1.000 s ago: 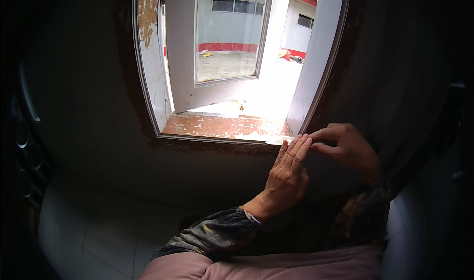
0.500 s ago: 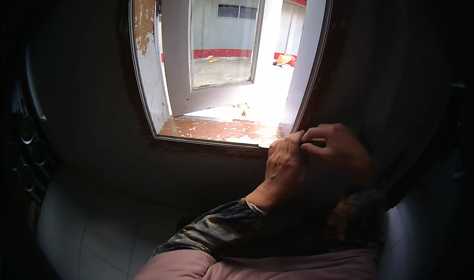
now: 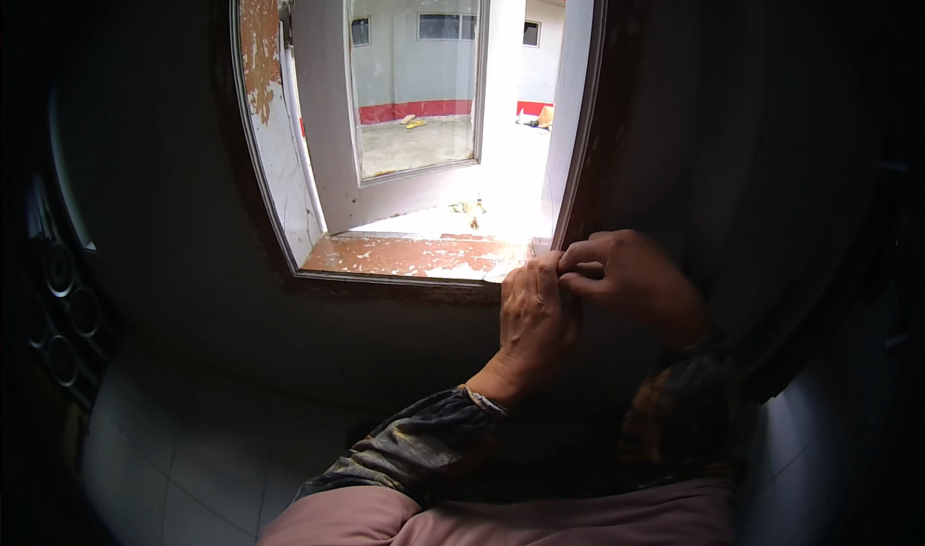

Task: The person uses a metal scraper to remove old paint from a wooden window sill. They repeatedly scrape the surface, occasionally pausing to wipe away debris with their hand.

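Observation:
Both hands meet at the lower right corner of the window frame (image 3: 575, 175). My left hand (image 3: 533, 310) has its fingers pressed together over the bottom edge, with its back toward me. A thin pale piece (image 3: 495, 278) shows beside its fingertips; what it is cannot be made out. Just to the right, my right hand (image 3: 631, 276) is closed in a pinch, thumb and forefinger touching or nearly touching the left fingers. Anything held between them is hidden. Along the bottom runs a reddish-brown sill (image 3: 405, 254) with flaking paint.
A white glazed window sash (image 3: 323, 112) stands swung outward. Brown paint peels from the left jamb (image 3: 260, 54). Outside are a paved yard and a pale building (image 3: 400, 69) with a red band. Dark wall surrounds the opening; floor tiles (image 3: 212, 459) lie at lower left.
The window and both hands have shifted a little left in the view. My hands keep nearly the same pose at the frame's corner.

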A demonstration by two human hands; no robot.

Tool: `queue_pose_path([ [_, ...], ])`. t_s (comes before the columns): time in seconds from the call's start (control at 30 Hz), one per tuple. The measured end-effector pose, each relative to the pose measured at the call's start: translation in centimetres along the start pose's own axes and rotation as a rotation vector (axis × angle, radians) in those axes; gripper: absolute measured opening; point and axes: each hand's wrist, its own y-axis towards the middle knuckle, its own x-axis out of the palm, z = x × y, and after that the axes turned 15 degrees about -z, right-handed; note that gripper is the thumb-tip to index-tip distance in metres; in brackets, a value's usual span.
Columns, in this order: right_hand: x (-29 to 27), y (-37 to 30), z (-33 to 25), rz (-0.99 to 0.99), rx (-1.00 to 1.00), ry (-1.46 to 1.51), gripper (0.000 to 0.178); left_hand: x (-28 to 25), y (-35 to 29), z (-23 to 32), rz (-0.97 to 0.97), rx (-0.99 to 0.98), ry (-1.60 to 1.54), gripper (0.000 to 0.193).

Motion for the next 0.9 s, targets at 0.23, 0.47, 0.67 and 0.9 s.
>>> queue_pose_path([
  [0.23, -0.6, 0.1, -0.6, -0.029, -0.008, 0.039, 0.029, -0.2, -0.2, 0.1, -0.02, -0.009, -0.004, 0.046],
  [0.47, -1.1, 0.4, -1.0, -0.067, 0.021, -0.025, 0.03, -0.2, -0.3, 0.1, -0.029, -0.028, 0.018, 0.047],
  [0.67, -0.9, 0.9, -1.4, -0.054, -0.005, -0.013, 0.029, -0.5, -0.3, -0.4, -0.057, -0.051, 0.014, 0.055],
  [0.9, -1.2, 0.2, -1.1, -0.066, -0.009, -0.074, 0.03, 0.0, -0.6, 0.4, -0.045, -0.065, -0.007, 0.058],
])
